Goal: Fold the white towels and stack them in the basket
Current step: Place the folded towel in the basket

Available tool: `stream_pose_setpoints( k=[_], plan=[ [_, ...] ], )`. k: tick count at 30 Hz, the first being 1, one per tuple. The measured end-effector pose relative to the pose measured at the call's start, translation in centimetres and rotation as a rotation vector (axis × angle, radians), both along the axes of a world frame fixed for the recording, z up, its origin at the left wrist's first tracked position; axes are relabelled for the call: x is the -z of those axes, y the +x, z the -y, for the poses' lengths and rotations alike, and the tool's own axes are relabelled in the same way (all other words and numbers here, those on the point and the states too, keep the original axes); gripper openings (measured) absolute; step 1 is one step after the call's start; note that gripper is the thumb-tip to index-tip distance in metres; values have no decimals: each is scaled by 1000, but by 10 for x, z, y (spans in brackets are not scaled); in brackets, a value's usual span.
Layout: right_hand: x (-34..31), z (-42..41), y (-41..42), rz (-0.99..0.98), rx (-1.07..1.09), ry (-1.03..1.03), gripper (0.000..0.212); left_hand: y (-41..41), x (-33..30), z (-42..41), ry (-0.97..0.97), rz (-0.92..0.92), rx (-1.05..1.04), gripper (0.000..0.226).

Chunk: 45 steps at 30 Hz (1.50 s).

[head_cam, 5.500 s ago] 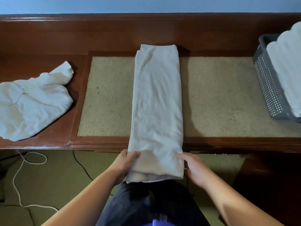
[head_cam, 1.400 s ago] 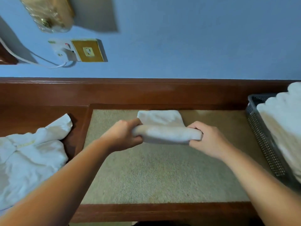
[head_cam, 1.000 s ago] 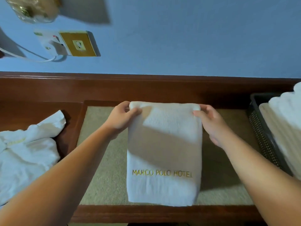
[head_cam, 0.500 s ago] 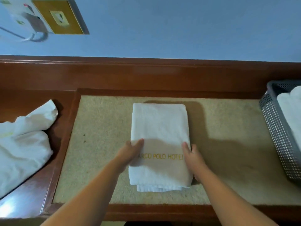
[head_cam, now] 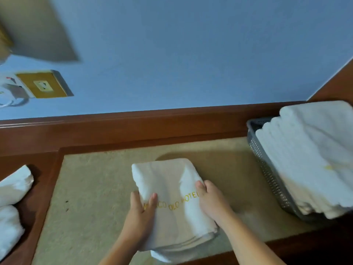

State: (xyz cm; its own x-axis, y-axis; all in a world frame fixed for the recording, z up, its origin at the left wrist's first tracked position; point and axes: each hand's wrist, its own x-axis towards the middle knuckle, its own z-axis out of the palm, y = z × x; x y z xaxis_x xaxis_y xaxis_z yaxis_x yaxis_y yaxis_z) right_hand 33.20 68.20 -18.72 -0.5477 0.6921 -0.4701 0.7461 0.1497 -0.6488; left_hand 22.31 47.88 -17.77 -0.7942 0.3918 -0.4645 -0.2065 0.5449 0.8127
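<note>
A folded towel (head_cam: 172,190) lies on the inset mat (head_cam: 91,197) at the middle of the wooden desk (head_cam: 133,131). The left hand (head_cam: 139,215) grips its left edge and the right hand (head_cam: 212,201) its right edge. To the right, a basket (head_cam: 267,169) stands on the mat, with stacked towels (head_cam: 309,153) in it. At the far left, off the mat, lies an unfolded towel (head_cam: 13,197). Behind the desk rises a wall (head_cam: 191,54) with a socket plate (head_cam: 44,85) at its left.

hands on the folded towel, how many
2: the left hand grips the folded towel at its left edge, the right hand at its right edge.
</note>
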Motion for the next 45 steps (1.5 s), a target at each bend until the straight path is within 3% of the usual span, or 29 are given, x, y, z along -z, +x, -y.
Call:
stream_pose_setpoints(
  k=[5, 11, 15, 18, 21, 23, 25, 27, 30, 32, 35, 37, 40, 42, 45],
  plan=[
    [-123, -83, 50, -101, 40, 250, 42, 27, -96, -85, 259, -74, 65, 28],
    [-300, -209, 131, -197, 143, 714, 45, 87, -221, -237, 663, -105, 208, 37],
    [-356, -310, 191, -123, 234, 875, 37, 143, -261, -334, 793, -53, 355, 42],
    [-337, -383, 228, -103, 298, 822, 25, 184, -249, -392, 764, 0, 355, 46],
    [-267, -416, 264, -26, 356, 550, 46, 221, -207, -420, 686, 312, 474, 61],
    [-204, -412, 285, 147, 303, 361, 57, 242, -174, -417, 532, 395, 586, 80],
    [-155, -400, 300, 255, 301, 339, 57, 256, -145, -415, 417, 383, 621, 83],
    [-134, -387, 304, 231, 365, 424, 53, 265, -133, -416, 405, 352, 635, 78],
    [-138, -380, 302, 211, 384, 455, 51, 274, -124, -422, 391, 314, 616, 75],
    [-147, -379, 296, 318, 381, 425, 54, 278, -121, -422, 372, 288, 601, 70],
    [-169, -387, 273, 449, 379, 436, 57, 283, -129, -414, 346, 203, 605, 60],
    [-183, -391, 251, 389, 352, 479, 54, 278, -142, -413, 287, 74, 590, 58],
    [-192, -394, 220, 288, 305, 461, 66, 245, -159, -432, 216, -320, 511, 70],
    [-180, -392, 209, 360, 273, 427, 77, 215, -171, -463, 204, -630, 557, 74],
    [-146, -387, 212, 441, 249, 457, 82, 164, -169, -524, -84, -1024, 929, 74]
  ],
)
